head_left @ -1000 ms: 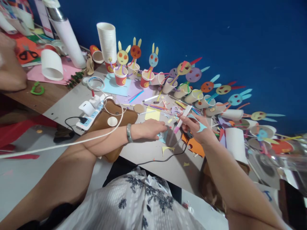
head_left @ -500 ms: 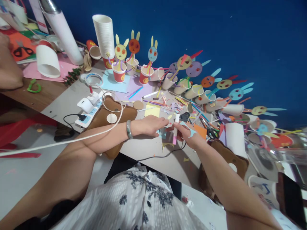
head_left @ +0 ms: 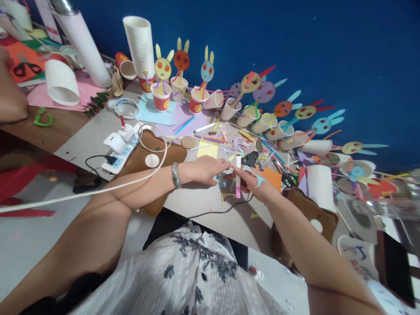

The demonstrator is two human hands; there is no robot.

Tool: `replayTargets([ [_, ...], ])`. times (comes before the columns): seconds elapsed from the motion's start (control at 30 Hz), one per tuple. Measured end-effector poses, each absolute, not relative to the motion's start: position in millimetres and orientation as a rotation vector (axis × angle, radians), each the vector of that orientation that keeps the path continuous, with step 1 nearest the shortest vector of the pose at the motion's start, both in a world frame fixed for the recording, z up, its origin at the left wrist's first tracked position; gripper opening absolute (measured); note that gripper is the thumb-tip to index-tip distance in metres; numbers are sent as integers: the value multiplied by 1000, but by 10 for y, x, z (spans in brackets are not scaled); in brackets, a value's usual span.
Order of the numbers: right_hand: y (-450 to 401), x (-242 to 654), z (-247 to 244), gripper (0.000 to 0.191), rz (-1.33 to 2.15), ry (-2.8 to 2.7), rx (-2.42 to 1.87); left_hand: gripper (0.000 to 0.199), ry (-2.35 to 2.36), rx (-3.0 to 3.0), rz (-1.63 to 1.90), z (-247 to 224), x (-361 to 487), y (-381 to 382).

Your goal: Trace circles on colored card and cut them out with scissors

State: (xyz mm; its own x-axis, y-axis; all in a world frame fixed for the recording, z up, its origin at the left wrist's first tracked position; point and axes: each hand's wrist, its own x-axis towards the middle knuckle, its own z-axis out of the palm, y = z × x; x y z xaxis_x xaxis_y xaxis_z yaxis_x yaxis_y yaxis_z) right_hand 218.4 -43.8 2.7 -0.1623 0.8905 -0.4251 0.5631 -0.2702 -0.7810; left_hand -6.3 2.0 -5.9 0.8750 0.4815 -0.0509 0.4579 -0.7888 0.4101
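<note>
My right hand (head_left: 254, 183) is closed around a slim white tube with a pink end (head_left: 238, 175), like a marker or glue pen, held nearly upright. A light blue paper scrap (head_left: 259, 178) with a curved cut edge lies against that hand by the thumb. Just left of the tube, my left hand (head_left: 206, 169) reaches over the table with its fingers stretched out. Crumpled light blue paper (head_left: 218, 180) shows below its fingers; whether they touch it I cannot tell. A yellow paper sheet (head_left: 207, 149) lies beyond the left hand.
Paper cups with rabbit-faced figures (head_left: 163, 69) line the wall beside stacked cups (head_left: 139, 48). Pens and paper scraps (head_left: 243, 142) litter the table, with scissors (head_left: 289, 178) at right. A brown cushion (head_left: 170, 155), power strip (head_left: 121, 159) and white cable (head_left: 131, 186) lie left. Another person's arm (head_left: 11, 94) rests far left.
The white-and-pink tube has shifted slightly left and stands straighter in my right hand. My left hand has barely moved. The whole view has drifted a little.
</note>
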Motion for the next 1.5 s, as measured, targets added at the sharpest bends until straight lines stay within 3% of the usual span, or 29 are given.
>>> replayTargets([
  [0.97,-366,2302,2,43,1370,-1428,-1624,38,695,2717,58,-80,-60,53],
  [1.27,-321,2302,24,48,1417,-1336,-1627,32,673,2653,83,-25,-87,61],
  [1.5,-237,2180,91,44,1318,-1228,-1556,51,645,2267,359,-58,18,101],
])
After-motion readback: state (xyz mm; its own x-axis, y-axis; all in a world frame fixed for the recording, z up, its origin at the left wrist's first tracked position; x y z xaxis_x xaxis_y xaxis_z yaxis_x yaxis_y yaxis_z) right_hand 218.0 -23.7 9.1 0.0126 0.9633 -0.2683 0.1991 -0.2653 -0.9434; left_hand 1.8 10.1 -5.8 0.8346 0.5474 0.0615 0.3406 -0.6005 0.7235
